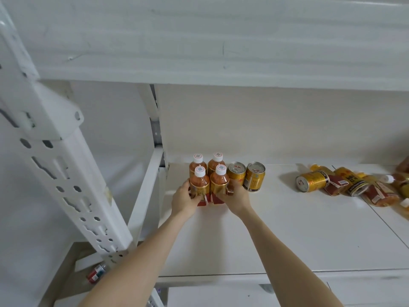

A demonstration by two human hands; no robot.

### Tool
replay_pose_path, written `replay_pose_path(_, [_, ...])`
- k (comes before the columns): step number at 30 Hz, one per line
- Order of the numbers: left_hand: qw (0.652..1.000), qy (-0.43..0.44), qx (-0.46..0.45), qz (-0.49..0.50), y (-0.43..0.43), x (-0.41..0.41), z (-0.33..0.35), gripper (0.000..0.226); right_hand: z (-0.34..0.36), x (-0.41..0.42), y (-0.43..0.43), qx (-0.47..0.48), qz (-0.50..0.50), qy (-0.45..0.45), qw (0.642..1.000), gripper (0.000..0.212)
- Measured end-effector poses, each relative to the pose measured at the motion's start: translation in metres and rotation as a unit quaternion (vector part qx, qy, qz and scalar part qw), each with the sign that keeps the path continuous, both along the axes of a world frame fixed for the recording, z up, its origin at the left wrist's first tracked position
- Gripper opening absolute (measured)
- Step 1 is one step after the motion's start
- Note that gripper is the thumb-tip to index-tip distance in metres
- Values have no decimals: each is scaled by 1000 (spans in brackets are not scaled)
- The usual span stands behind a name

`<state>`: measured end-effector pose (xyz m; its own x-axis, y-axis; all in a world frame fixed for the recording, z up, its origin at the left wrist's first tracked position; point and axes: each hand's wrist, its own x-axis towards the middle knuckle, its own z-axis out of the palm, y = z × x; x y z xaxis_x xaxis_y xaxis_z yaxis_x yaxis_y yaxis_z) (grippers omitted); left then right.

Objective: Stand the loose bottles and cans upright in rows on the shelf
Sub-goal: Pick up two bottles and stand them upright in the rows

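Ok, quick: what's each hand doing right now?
The left hand grips the front left bottle, which stands upright.
The right hand grips the front right bottle, which also stands upright.

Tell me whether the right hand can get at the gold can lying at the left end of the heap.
Probably yes: only bare shelf lies between the right hand and the lying can, though it now grips the front right bottle.

Shelf (pixel 287 229) with bottles (pixel 200 183) and cans (pixel 255 176)
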<state>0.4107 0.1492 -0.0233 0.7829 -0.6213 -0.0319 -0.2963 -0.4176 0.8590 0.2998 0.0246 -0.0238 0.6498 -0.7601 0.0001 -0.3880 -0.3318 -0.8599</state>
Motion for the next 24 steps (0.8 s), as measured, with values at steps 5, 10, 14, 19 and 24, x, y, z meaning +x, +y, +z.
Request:
replay_pose_path(5, [990,-112,78,-31,8,-15,2,71,5,-22,10,-107,37,61,992,59])
replay_pose_path(10, [932,-334,131,-50,21,-43,2,82,7,-69,4,-285,-6,182,941,77])
replay_pose_path(14, [914,-373,141,-78,18,-69,2,81,10,-114,-3,-343,-26,240,908,79])
replay_pose_path(19, [908,-377,151,-102,4,-107,1,77,16,-169,-17,-358,-40,272,892,77])
replay_pose_path(24, [911,-358,161,-124,-25,-152,0,73,21,-217,-43,-363,-50,279,888,77])
